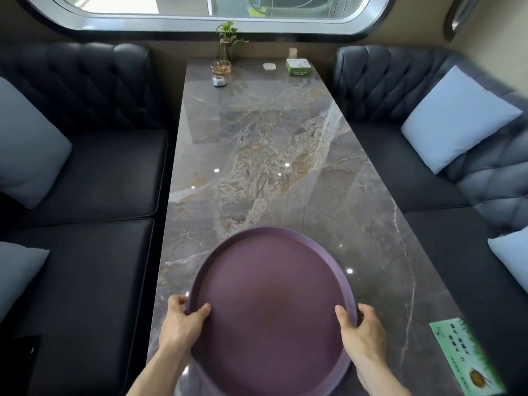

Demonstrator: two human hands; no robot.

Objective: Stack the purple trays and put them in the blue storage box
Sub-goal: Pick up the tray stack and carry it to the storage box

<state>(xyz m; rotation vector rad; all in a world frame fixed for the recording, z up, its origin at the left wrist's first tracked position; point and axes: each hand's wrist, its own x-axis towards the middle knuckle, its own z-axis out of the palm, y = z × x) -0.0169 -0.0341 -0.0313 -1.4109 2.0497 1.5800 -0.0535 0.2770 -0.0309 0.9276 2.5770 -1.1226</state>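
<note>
A round purple tray (271, 304) lies at the near end of the marble table (265, 155). A second purple rim shows under its near left edge, so it seems to rest on another tray. My left hand (183, 324) grips the tray's left rim, thumb inside. My right hand (360, 330) grips the right rim the same way. No blue storage box is in view.
Dark tufted sofas with pale cushions (457, 118) flank the table. At the far end stand a plant in a glass vase (227, 42), a glass ashtray (221, 67), a small white device (219, 81) and a green box (298, 67). A green sticker (465, 358) lies at the near right.
</note>
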